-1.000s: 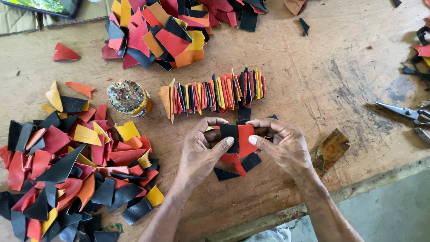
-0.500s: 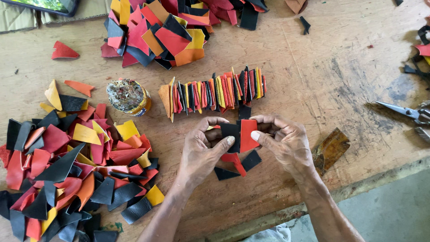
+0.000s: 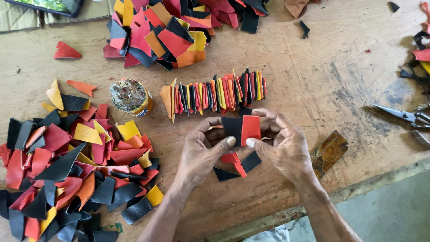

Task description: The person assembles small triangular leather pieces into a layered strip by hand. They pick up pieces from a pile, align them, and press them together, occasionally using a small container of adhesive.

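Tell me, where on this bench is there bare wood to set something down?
Bare wood lies between the upright row of pieces and the scissors, and right of the top pile. The left side is crowded by the big heap.

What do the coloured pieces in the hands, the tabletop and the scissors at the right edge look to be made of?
Black piece and red piece, pinched by left hand and right hand: likely leather or a leather-like sheet; matte, thick cut edges, slightly curled.
Tabletop: bare wood; grain, scratches, dark stains.
Scissors: metal; grey, shiny blades.
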